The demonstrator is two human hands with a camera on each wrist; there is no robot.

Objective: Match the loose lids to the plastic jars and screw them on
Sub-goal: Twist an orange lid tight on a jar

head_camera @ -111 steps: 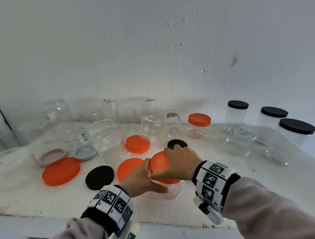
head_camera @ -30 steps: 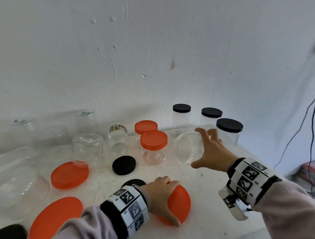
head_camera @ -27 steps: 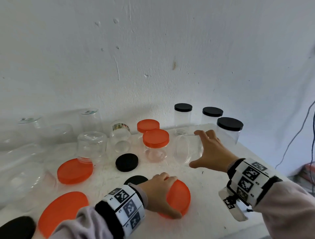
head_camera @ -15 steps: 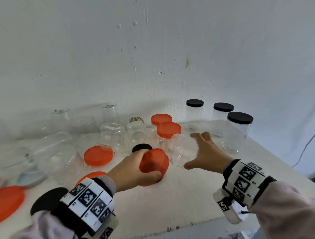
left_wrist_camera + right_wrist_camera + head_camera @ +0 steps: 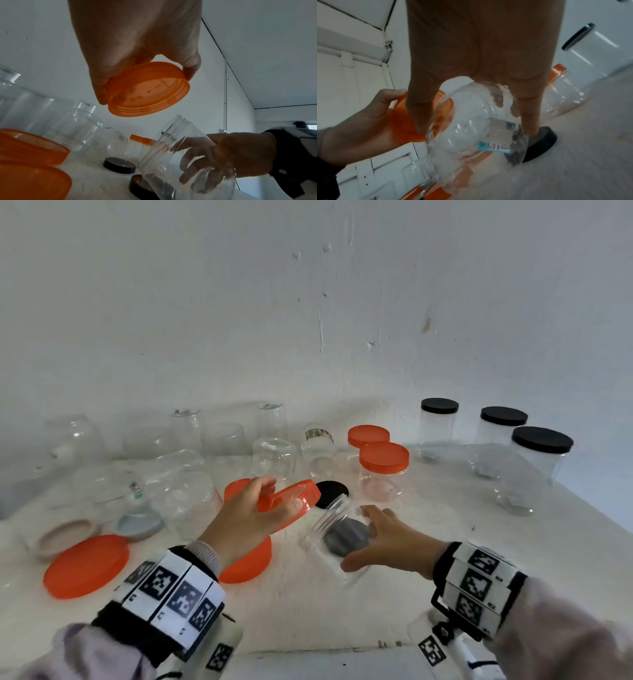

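Observation:
My left hand [image 5: 253,515] [image 5: 142,56] grips an orange lid [image 5: 291,501] [image 5: 149,89] [image 5: 406,119] by its rim, raised above the table with its threaded side tilted down. My right hand [image 5: 383,539] [image 5: 223,155] [image 5: 479,67] holds a clear plastic jar [image 5: 332,532] [image 5: 171,155] [image 5: 471,128], tilted with its open mouth toward the lid. Lid and jar mouth are a short gap apart. The jar carries a small label [image 5: 498,136].
Two orange-lidded jars [image 5: 383,470] and three black-lidded jars [image 5: 541,453] stand at the back right. Several lidless clear jars [image 5: 274,460] crowd the back left. Loose orange lids [image 5: 85,566] and black lids [image 5: 330,493] lie on the white table [image 5: 342,611], whose front edge runs just below my wrists.
My left hand lifted the orange lid off the table and carried it toward the middle. My right hand took the clear jar, pulled it nearer and tilted its mouth toward the lid.

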